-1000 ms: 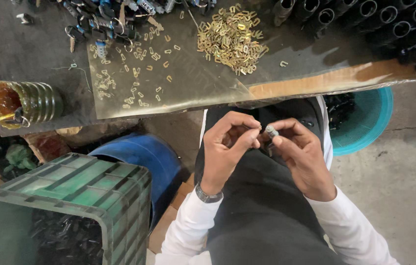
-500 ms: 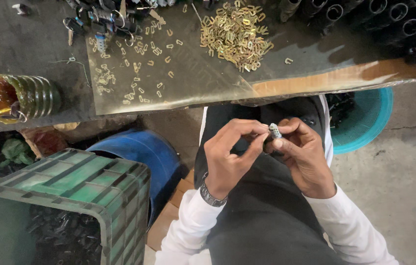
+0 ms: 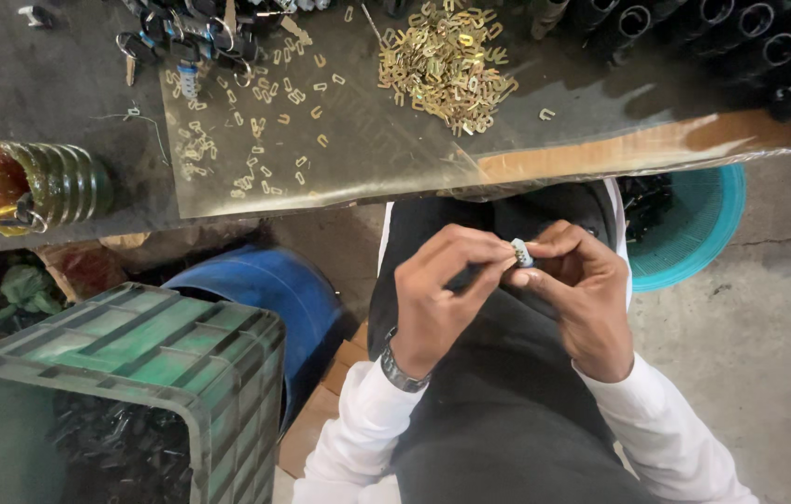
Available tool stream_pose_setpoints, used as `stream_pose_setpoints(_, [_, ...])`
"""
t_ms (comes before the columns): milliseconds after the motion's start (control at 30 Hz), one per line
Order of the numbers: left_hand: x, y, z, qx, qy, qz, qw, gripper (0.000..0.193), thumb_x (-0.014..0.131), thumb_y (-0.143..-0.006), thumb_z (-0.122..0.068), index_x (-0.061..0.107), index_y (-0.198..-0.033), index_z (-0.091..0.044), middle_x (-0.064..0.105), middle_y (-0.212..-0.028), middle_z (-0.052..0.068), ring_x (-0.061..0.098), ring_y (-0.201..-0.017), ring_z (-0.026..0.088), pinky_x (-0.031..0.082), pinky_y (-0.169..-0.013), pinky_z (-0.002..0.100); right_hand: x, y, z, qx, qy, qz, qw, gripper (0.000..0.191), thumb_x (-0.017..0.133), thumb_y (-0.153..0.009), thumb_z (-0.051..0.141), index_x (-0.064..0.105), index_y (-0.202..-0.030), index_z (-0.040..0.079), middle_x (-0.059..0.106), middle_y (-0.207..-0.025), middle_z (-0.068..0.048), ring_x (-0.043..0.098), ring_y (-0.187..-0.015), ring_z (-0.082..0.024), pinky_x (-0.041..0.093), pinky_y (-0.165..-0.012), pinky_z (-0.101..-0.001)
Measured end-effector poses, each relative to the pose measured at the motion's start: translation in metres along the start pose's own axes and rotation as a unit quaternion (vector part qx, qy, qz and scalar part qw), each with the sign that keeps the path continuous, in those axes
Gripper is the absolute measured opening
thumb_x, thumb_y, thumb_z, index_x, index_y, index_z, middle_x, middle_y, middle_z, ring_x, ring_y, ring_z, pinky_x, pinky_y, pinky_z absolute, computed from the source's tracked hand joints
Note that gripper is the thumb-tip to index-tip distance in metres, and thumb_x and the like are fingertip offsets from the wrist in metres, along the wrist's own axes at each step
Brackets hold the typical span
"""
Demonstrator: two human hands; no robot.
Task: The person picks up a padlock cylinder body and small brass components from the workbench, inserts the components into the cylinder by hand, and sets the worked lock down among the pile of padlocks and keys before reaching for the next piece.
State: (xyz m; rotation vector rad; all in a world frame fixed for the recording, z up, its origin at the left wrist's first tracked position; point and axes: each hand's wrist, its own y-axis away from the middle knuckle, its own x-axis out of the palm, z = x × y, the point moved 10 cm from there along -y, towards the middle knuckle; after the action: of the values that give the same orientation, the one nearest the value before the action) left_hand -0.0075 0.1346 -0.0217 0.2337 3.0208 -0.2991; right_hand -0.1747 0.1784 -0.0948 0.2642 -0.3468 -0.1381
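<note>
A seated person pinches a small silvery metal part (image 3: pixel 521 252) between the fingertips of both hands, held over the lap just below the edge of the surface (image 3: pixel 59 112). The left hand (image 3: pixel 442 299), a metal watch (image 3: pixel 403 371) at its wrist, closes thumb and forefinger on the part from one side; the right hand (image 3: pixel 587 299) closes its grip on the same part from the other, the two hands touching at the fingertips. Above the grip, a clear sheet (image 3: pixel 358 159) on the surface carries a heap of brass clips (image 3: pixel 447 65), with loose clips (image 3: pixel 255 140) scattered to the upper left. Farther left lies a ribbed jar (image 3: pixel 36 182). Below and left of the grip stand a blue drum (image 3: pixel 269 289) and a green crate (image 3: pixel 134 364); a teal basin (image 3: pixel 694 233) sits to the right.
</note>
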Motion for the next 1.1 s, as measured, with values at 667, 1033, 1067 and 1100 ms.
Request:
stream_pose_setpoints(667, [0.007,0.019,0.053,-0.191,0.341,-0.026,0.92,0.016,0.07,-0.1,-0.008,0.064,-0.112,0.002,0.066,-0.089,0.005,0.061,-0.067,0.01,0.05,-0.06,0.026,0.011,-0.055,0.152,-0.348,0.46,-0.111,0.809,0.032,0.078,-0.1,-0.001,0.059,-0.126,-0.002,0.059,-0.092,-0.007,0.053,-0.073,-0.008,0.042,-0.066,-0.0199])
stream_pose_setpoints(1033, [0.004,0.02,0.064,-0.261,0.468,-0.015,0.844,0.035,0.062,-0.108,-0.011,0.065,-0.138,0.006,0.057,-0.103,0.003,0.056,-0.083,0.008,0.052,-0.067,0.029,0.0,-0.096,0.132,-0.294,0.473,-0.134,0.82,0.029,0.081,-0.098,-0.007,0.065,-0.121,0.001,0.055,-0.082,0.0,0.046,-0.068,-0.006,0.033,-0.062,-0.022])
stream_pose_setpoints(1067, [0.005,0.018,0.065,-0.267,0.492,-0.01,0.828,0.037,0.06,-0.108,-0.013,0.063,-0.14,0.006,0.059,-0.104,0.005,0.057,-0.084,0.009,0.052,-0.069,0.029,-0.002,-0.093,0.133,-0.285,0.461,-0.136,0.83,0.027,0.08,-0.098,-0.006,0.065,-0.121,0.001,0.052,-0.082,0.0,0.043,-0.068,-0.006,0.032,-0.062,-0.0224])
stream_pose_setpoints(1100, [0.007,0.017,0.064,-0.273,0.516,-0.005,0.812,0.038,0.058,-0.108,-0.014,0.061,-0.141,0.005,0.06,-0.105,0.006,0.058,-0.086,0.01,0.053,-0.07,0.03,-0.002,-0.09,0.134,-0.276,0.448,-0.138,0.839,0.026,0.078,-0.099,-0.005,0.065,-0.121,0.001,0.049,-0.082,0.0,0.04,-0.067,-0.006,0.03,-0.062,-0.0229])
